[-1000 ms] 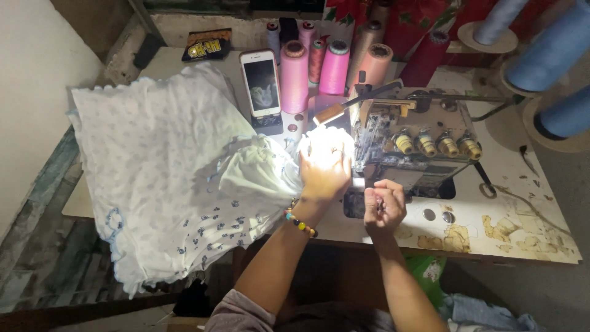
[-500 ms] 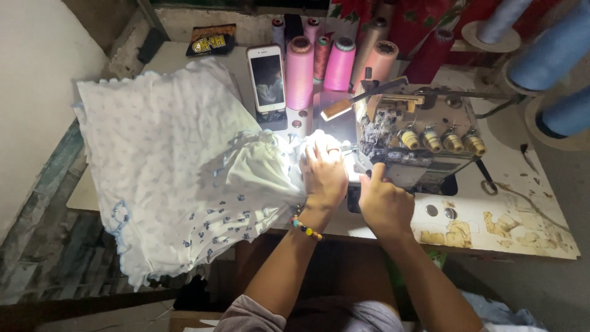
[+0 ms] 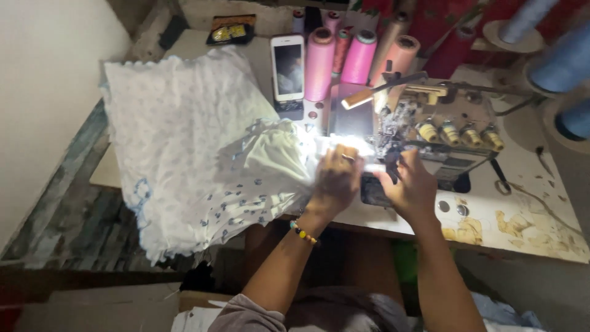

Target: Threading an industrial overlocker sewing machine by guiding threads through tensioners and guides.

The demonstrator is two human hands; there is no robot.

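Where the machine's lamp throws a hard white glare, the left hand (image 3: 335, 178) lies flat with its fingers (image 3: 344, 157) spread and curled lightly down on the edge of the white cloth (image 3: 190, 154), pressing it to the table (image 3: 522, 209) rather than gripping it; a ring shows on one finger and a beaded bracelet (image 3: 303, 232) sits at the wrist. Just to its right, the right hand (image 3: 409, 187) rests against the near side of the sewing machine (image 3: 442, 132), its fingers bent toward the bright spot; the glare hides whether they pinch the cloth edge or only touch it, so I cannot tell what they have hold of. Most of the cloth, printed with small blue marks and scalloped along its border, spreads left of both hands, bunched up near the left fingers and hanging off the near edge of the table. Beyond the hands, on the far side, a white phone (image 3: 287, 67) stands propped upright, with pink thread cones (image 3: 319, 61) just to its right. Blue thread cones (image 3: 565, 55) stand at the far right, well apart from the hands.
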